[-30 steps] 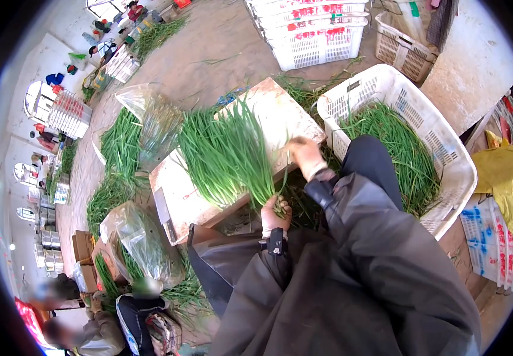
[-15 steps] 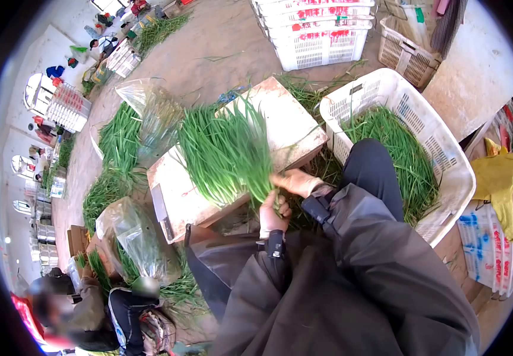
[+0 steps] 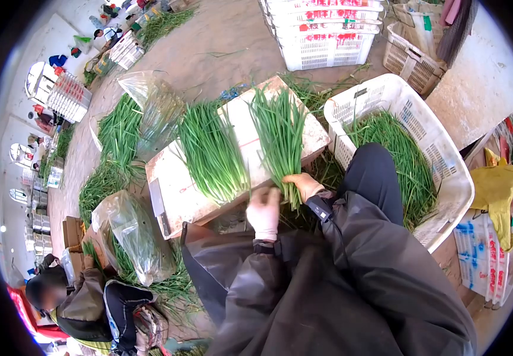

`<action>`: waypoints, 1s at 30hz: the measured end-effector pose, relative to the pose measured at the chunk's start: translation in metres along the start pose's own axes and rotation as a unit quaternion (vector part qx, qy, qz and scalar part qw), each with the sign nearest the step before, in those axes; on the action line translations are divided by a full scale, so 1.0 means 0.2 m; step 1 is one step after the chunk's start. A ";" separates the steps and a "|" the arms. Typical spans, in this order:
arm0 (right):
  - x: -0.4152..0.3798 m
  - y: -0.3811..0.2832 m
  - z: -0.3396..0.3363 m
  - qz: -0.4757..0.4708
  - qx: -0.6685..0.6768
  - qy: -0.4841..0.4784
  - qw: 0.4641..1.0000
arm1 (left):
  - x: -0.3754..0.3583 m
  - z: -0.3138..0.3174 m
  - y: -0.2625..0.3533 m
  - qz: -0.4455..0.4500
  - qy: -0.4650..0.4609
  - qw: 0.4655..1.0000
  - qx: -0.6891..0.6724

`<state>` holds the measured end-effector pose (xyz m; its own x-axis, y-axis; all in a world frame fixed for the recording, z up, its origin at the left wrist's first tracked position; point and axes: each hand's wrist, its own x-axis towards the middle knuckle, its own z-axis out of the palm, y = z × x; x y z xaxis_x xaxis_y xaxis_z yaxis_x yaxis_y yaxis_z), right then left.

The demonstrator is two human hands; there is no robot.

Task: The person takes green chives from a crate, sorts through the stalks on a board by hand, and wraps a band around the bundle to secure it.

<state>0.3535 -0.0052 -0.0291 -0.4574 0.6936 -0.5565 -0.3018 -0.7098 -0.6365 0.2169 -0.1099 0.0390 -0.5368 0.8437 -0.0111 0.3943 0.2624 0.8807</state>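
In the head view my right hand [image 3: 305, 186] is closed round the pale stalk ends of a bunch of garlic chives [image 3: 279, 130]. Its leaves fan out over the right half of the white board [image 3: 247, 118]. My left hand [image 3: 263, 215] is just left of those stalk ends, at the board's near edge; motion smears its fingers. A second, larger pile of garlic chives [image 3: 209, 154] lies on the board's middle, apart from the held bunch. At the board's left end rests a cleaver-like knife [image 3: 160, 207] with a dark handle.
A white crate [image 3: 455, 172] with loose greens [image 3: 396, 166] stands right of my knee. Stacked white crates [image 3: 327, 53] rise behind the board. Plastic bags [image 3: 140, 237] and heaps of greens [image 3: 120, 133] lie on the left. A co-worker [image 3: 84, 302] sits at the lower left.
The held bunch has moved right, away from the pile on the board, in my right hand. My left hand has come off the stalks and shifted slightly left.
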 end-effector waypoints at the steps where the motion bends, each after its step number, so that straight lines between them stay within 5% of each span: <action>1: -0.01 -0.01 0.01 0.020 0.000 -0.018 1.000 | 0.02 -0.01 -0.04 0.000 0.062 0.996 -0.058; 4: -0.04 -0.02 0.04 0.006 0.057 -0.004 0.998 | 0.14 0.04 -0.36 -0.014 0.181 0.971 -0.153; 6: -0.08 -0.06 0.08 0.013 0.099 -0.019 0.995 | 0.20 0.12 -0.60 -0.164 0.156 0.951 -0.212; 9: -0.08 -0.05 0.07 0.009 0.086 -0.040 0.995 | 0.12 0.06 -0.21 -0.311 0.114 0.889 -0.315; 12: -0.09 0.02 -0.02 -0.024 -0.002 0.032 0.999 | 0.19 0.10 -0.38 -0.338 0.022 0.843 -0.417; 13: -0.10 0.04 -0.01 -0.029 0.002 0.032 0.999 | 0.21 0.12 -0.49 -0.321 -0.007 0.861 -0.394; 15: -0.12 0.04 0.01 -0.017 0.016 0.019 1.000 | 0.21 0.17 -0.59 -0.056 -0.051 0.985 -0.156; 16: -0.13 0.04 0.01 -0.019 0.017 0.007 1.000 | 0.22 0.16 -0.58 0.116 -0.172 0.972 0.108; 17: -0.13 0.04 0.01 -0.025 0.011 0.018 0.999 | 0.24 0.14 -0.56 0.328 -0.198 0.869 0.314; 18: -0.14 0.03 0.01 -0.032 0.005 0.028 0.999 | 0.17 0.12 -0.35 -0.091 -0.287 0.947 0.111; 20: -0.15 0.03 0.01 -0.040 -0.011 0.047 0.998 | 0.14 0.08 -0.24 -0.035 -0.363 0.897 0.250; 23: -0.10 0.07 -0.03 -0.068 -0.071 0.070 0.993 | 0.11 -0.02 -0.12 0.057 -0.423 0.862 0.271; 25: -0.05 0.12 -0.07 -0.120 -0.139 0.085 0.979 | 0.13 -0.06 -0.05 0.076 -0.225 0.935 0.264; 28: -0.12 0.12 -0.03 -0.069 -0.060 0.083 0.992 | 0.21 -0.04 0.10 0.113 0.016 0.978 0.174; 30: -0.12 0.18 -0.03 -0.085 -0.064 0.094 0.990 | 0.27 0.00 0.17 0.110 0.008 0.973 0.202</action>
<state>0.3587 -0.0458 -0.0425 -0.2412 0.8209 -0.5176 -0.2471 -0.5677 -0.7853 0.2008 -0.0557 0.0678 -0.4169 0.8933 0.1678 0.7600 0.2413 0.6035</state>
